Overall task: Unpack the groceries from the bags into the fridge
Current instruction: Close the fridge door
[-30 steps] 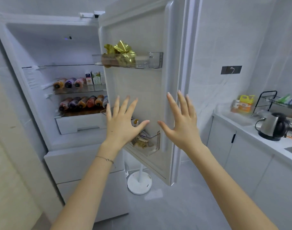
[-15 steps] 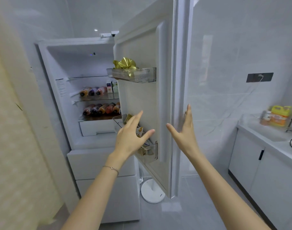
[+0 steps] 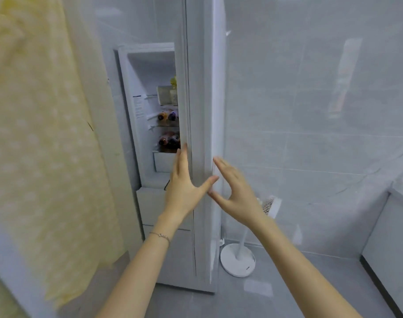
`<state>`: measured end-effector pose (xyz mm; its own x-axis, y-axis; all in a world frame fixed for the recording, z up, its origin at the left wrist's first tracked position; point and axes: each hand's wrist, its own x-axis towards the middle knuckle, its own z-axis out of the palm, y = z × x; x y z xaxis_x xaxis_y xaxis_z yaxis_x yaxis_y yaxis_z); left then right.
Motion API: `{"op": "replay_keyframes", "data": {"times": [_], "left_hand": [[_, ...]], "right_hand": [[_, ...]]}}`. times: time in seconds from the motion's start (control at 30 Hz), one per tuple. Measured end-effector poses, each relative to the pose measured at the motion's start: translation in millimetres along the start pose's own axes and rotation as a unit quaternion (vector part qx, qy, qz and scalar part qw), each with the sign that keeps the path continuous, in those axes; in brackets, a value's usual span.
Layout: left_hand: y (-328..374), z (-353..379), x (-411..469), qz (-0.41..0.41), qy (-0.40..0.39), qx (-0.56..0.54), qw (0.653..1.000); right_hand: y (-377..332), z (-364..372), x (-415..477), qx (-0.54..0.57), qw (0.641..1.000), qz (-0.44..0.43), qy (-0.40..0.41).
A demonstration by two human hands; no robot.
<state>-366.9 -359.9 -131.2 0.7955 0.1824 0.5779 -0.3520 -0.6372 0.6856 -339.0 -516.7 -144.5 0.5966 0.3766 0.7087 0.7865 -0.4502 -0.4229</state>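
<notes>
Now, fridge door [image 3: 197, 111]: seen almost edge-on, a tall upright slab whose long axis runs top to bottom, standing between the two hands.
Left hand [image 3: 184, 187]: on the inner side of the door edge, fingers spread and straight, grip open and empty; touch cannot be told through blur.
Right hand [image 3: 236, 191]: on the outer side, palm turned toward the door's face, grip open, holding nothing.
Fridge [image 3: 150, 115]: to the left behind the door; bottles [image 3: 169, 138] lie on its shelves in the narrow gap.
Nearer hand: likely the right, since closing means pushing the outer face leftward.
Bags: none in view.
</notes>
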Motion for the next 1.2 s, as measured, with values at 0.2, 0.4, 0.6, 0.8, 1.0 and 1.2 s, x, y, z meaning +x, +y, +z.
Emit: {"op": "replay_keyframes", "data": {"times": [0.2, 0.4, 0.6, 0.8, 1.0, 1.2], "left_hand": [[-67, -56, 17, -0.05, 0.037, -0.053, 0.997], [-141, -103, 50, -0.073, 0.053, -0.087, 0.992], [-208, -132, 95, -0.058, 0.067, -0.108, 0.99], [-267, -146, 141, 0.014, 0.061, 0.053, 0.997], [-331, -145, 196, 0.003, 0.074, 0.065, 0.995], [-375, -129, 252, -0.012, 0.058, 0.072, 0.996]], "right_hand": [[3, 81, 39, -0.149, 0.984, 0.028, -0.094], [-6, 154, 92, -0.174, 0.98, 0.042, -0.091], [-4, 234, 142, -0.172, 0.979, 0.069, -0.09], [16, 290, 188, -0.204, 0.975, 0.08, -0.046], [66, 329, 230, -0.269, 0.959, 0.076, -0.051], [111, 369, 273, -0.286, 0.957, 0.03, -0.027]]}}
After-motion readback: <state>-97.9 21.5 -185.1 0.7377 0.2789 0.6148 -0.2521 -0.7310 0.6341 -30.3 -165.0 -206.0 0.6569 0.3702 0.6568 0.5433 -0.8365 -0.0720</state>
